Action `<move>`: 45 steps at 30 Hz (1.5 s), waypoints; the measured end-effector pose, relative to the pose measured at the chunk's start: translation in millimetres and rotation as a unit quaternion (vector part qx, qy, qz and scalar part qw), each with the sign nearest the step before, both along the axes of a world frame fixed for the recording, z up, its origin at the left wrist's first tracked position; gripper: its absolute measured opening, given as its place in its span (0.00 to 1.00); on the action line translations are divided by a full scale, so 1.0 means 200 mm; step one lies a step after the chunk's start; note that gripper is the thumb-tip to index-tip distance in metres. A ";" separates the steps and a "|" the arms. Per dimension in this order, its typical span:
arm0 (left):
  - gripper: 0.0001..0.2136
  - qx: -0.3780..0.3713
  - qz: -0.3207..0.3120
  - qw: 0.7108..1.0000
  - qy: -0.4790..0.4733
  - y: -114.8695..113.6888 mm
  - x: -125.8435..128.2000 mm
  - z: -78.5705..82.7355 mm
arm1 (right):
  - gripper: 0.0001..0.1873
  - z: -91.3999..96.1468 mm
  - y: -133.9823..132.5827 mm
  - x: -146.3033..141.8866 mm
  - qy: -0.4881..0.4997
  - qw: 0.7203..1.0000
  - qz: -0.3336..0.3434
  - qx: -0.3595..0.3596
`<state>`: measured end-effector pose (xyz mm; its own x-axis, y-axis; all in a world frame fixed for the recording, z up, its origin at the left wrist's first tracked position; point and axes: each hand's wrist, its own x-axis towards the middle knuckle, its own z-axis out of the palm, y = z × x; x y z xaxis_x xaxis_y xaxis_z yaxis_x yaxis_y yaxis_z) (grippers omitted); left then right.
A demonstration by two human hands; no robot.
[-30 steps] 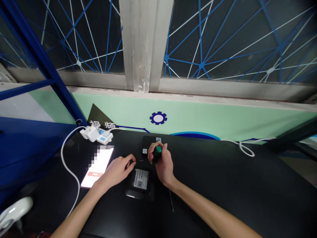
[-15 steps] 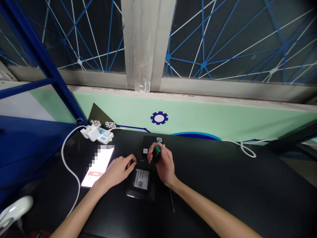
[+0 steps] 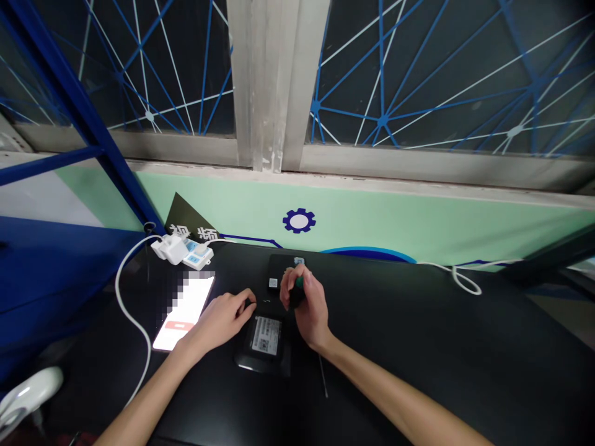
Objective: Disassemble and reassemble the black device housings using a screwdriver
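Gripped in the curled fingers of the right hand (image 3: pixel 312 310): green-topped tool handle (image 3: pixel 300 282). At the upper-left corner of the labelled black device (image 3: pixel 267 336): left hand (image 3: pixel 227 314), with fingers bent and narrowly spaced; cannot tell whether gripping anything. On the black table (image 3: pixel 395 328), between both forearms, label up: same device.

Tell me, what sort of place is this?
Probably an indoor work corner by a window: a black table carries a white power strip, and the right hand holds a green-topped tool, perhaps a screwdriver.
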<state>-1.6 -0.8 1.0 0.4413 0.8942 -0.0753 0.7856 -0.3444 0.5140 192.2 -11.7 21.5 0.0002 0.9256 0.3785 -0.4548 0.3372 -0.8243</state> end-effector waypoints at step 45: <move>0.11 0.006 -0.003 1.000 -0.009 0.01 -0.01 -0.02 | 0.14 0.05 0.04 0.04 0.041 0.995 0.080 -0.034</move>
<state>-2.9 1.1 -2.0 0.4470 0.8928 -0.0563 0.7742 -0.3545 0.5243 199.6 -3.4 32.1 -0.1207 0.9395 0.3205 -0.5655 0.2003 -0.8001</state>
